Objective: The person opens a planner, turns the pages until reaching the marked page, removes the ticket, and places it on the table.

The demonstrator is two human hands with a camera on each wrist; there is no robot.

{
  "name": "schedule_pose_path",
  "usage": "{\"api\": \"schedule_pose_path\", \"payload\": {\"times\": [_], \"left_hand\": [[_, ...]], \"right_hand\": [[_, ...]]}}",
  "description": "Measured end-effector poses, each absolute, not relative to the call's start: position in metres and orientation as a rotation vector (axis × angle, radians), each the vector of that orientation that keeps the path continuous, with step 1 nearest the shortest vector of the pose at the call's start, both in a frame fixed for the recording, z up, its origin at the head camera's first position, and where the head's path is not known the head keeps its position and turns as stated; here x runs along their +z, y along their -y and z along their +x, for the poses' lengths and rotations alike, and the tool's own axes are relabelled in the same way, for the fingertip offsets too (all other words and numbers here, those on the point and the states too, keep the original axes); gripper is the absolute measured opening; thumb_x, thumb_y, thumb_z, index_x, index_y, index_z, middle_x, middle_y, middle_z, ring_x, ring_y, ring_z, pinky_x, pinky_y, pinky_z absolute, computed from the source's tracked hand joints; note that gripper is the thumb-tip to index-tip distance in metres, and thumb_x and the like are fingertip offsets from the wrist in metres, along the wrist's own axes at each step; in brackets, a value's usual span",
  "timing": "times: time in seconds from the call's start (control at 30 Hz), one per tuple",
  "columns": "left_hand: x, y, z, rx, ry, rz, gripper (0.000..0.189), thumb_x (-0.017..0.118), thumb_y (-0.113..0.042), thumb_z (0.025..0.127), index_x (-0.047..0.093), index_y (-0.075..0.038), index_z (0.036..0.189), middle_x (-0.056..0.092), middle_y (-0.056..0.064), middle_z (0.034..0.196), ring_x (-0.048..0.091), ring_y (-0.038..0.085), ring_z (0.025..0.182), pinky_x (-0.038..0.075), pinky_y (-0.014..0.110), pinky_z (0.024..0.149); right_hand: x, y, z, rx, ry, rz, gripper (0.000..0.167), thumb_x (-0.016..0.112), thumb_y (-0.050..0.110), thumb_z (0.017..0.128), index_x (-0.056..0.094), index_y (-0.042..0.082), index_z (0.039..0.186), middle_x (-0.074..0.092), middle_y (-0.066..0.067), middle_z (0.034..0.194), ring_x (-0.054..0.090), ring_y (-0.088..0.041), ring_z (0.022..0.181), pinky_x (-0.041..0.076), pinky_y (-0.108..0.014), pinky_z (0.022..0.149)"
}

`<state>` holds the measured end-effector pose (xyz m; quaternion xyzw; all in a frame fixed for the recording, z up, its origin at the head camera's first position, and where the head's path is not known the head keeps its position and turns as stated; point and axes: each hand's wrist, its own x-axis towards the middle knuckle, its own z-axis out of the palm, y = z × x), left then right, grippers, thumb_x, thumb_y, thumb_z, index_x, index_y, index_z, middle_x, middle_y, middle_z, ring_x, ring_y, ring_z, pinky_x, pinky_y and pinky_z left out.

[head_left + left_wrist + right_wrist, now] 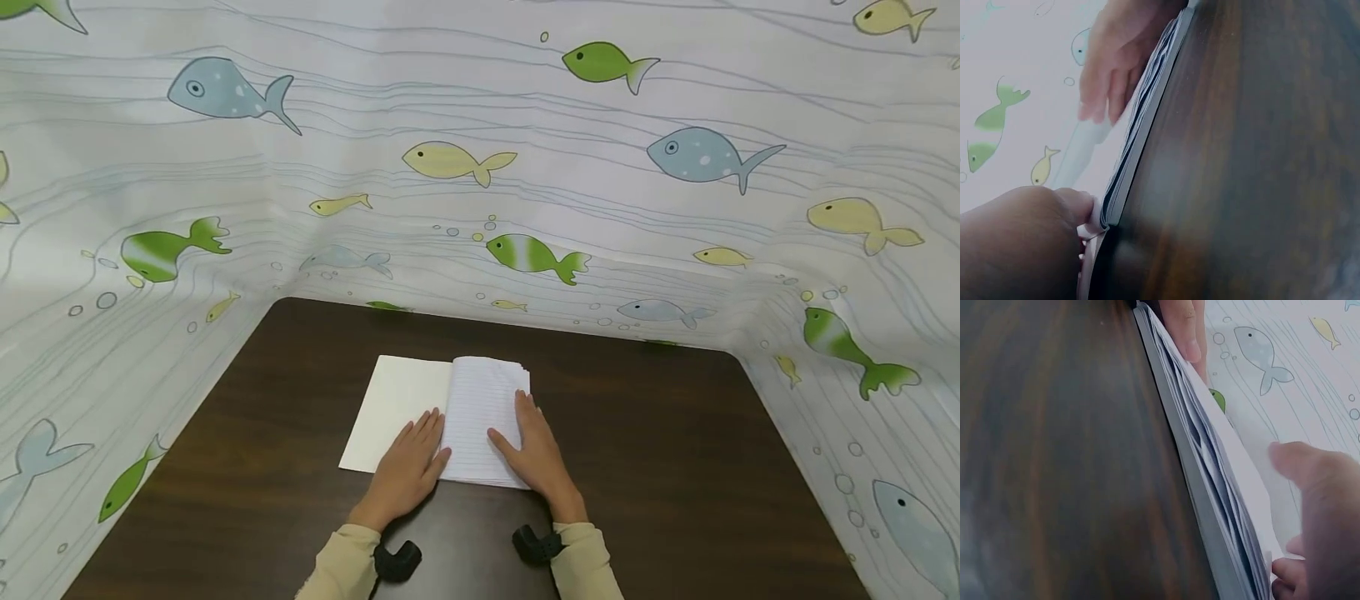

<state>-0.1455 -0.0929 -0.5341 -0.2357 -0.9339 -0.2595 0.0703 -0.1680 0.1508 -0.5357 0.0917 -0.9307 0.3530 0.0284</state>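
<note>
An open notebook [480, 400] lies on the dark wooden table, its right page ruled and its left side plain cream. My left hand [407, 467] rests across the lower part of the left side, with the fingers extended toward the fold and the thumb near it. On the ruled page's right edge lies my right hand [535, 446], fingers straight and thumb spread inward over the page. In the right wrist view, the stacked pages [1210, 462] show slight gaps along the notebook's near edge. The left wrist view also shows the page edges [1141, 112] above the cover.
The brown table [675, 467] extends around the notebook. A white sheet printed with fish [450, 250] rises along its back and sides. A black wrist device [397, 562] sits at the left sleeve, and another black device [536, 546] at the right one.
</note>
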Motion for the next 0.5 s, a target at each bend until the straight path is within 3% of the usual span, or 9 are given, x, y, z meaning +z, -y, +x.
{"api": "schedule_pose_path", "payload": {"times": [0.17, 0.27, 0.4, 0.5], "left_hand": [[-0.5357, 0.0950, -0.1454, -0.704, 2.809, -0.735, 0.062, 0.055, -0.032, 0.107, 0.043, 0.010, 0.152, 0.042, 0.023, 0.159, 0.037, 0.037, 0.150, 0.027, 0.052, 0.124], [-0.5374, 0.0963, -0.1479, -0.666, 2.843, -0.753, 0.076, 0.056, -0.047, 0.104, 0.040, 0.008, 0.154, 0.039, 0.022, 0.162, 0.033, 0.034, 0.152, 0.025, 0.050, 0.125], [-0.5392, 0.0976, -0.1520, -0.654, 2.900, -0.774, 0.105, 0.062, -0.070, 0.092, 0.034, 0.006, 0.158, 0.034, 0.019, 0.165, 0.028, 0.031, 0.155, 0.022, 0.047, 0.127], [-0.5391, 0.0992, -0.1534, -0.726, 2.919, -0.768, 0.113, 0.067, -0.073, 0.085, 0.033, 0.006, 0.158, 0.033, 0.019, 0.165, 0.027, 0.030, 0.155, 0.020, 0.046, 0.127]], "right_hand": [[-0.5355, -0.1466, -0.1663, 0.889, 2.949, 0.341, 0.096, 0.060, 0.058, 0.097, 0.026, -0.005, 0.160, 0.026, -0.020, 0.167, 0.018, -0.032, 0.158, 0.011, -0.054, 0.128], [-0.5343, -0.1450, -0.1658, 0.849, 2.956, 0.375, 0.096, 0.058, 0.061, 0.097, 0.028, -0.003, 0.161, 0.027, -0.018, 0.167, 0.019, -0.030, 0.158, 0.007, -0.055, 0.128], [-0.5339, -0.1437, -0.1672, 0.870, 2.942, 0.409, 0.093, 0.058, 0.061, 0.097, 0.029, -0.001, 0.161, 0.032, -0.016, 0.166, 0.025, -0.029, 0.156, 0.005, -0.059, 0.127], [-0.5350, -0.1429, -0.1699, 0.906, 2.929, 0.442, 0.089, 0.058, 0.059, 0.098, 0.032, 0.001, 0.161, 0.036, -0.014, 0.165, 0.032, -0.028, 0.153, 0.004, -0.061, 0.126]]}}
